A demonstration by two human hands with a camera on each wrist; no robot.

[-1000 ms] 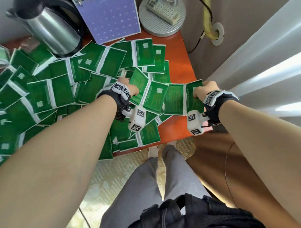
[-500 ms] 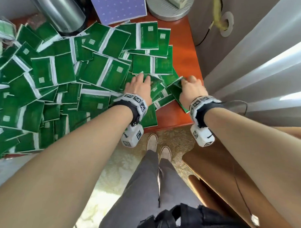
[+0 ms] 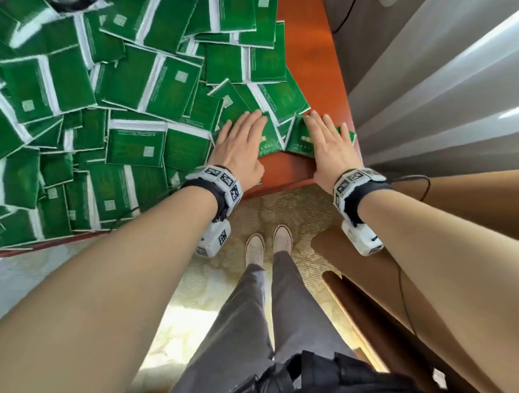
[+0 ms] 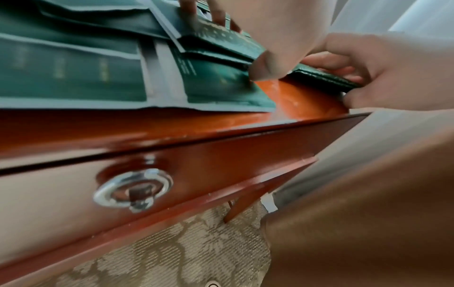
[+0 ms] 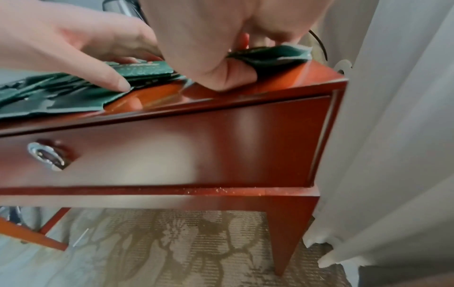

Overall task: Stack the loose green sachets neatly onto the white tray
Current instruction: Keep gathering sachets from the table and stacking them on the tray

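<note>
Loose green sachets (image 3: 138,83) cover most of the red-brown table (image 3: 310,57). My left hand (image 3: 239,142) lies flat, fingers straight, on sachets near the front edge; its thumb (image 4: 263,66) touches their edge. My right hand (image 3: 328,143) covers a small stack of sachets (image 3: 298,139) at the table's right front corner. In the wrist views its fingers lie over that stack (image 4: 321,77) and its thumb (image 5: 233,77) tucks against the stack's near edge, pinching it. No white tray is in view.
A white curtain (image 3: 433,84) hangs close along the table's right side. The drawer front (image 5: 172,145) with a metal ring pull (image 4: 132,190) sits below the edge. Brown wooden furniture (image 3: 381,288) stands at my right, patterned carpet (image 3: 281,209) below.
Both hands, which held sachets raised a second ago, have come down flat on the table by its right front corner. The view has tilted down, so the kettle and calendar are out of sight.
</note>
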